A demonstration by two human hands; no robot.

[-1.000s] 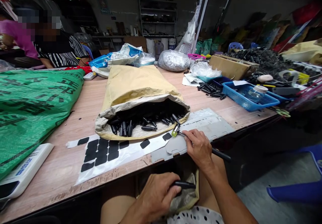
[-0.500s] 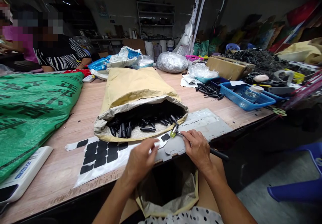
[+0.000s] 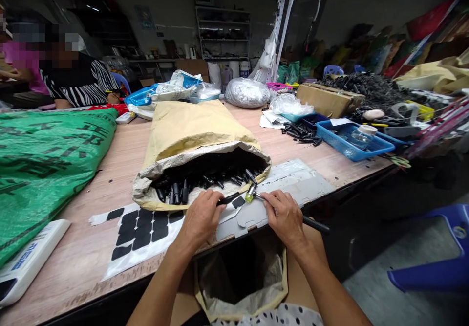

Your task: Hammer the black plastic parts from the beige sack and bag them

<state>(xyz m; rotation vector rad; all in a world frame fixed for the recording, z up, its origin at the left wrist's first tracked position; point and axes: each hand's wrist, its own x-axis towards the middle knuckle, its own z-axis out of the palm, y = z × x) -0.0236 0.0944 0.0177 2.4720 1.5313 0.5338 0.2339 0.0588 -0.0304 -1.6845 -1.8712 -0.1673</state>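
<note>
My left hand, at the mouth of a tan paper sack, is closed on a slim black part that points right. Many similar black parts lie inside the sack opening. In my right hand is a small hammer with a yellow-green tip on its metal head; its black grip sticks out behind the hand. The hammer head hovers close to the part's tip, over a grey board. A white sheet with black square pads lies left of my left hand.
An open tan sack sits on my lap below the table edge. A green woven bag and a white device are at left. A blue basket stands at right. Across the table sits a person in striped sleeves.
My left hand has moved to the sack's mouth, and a black part now shows in its fingers. The right hand keeps the hammer nearly in place. The whole view has shifted slightly.
</note>
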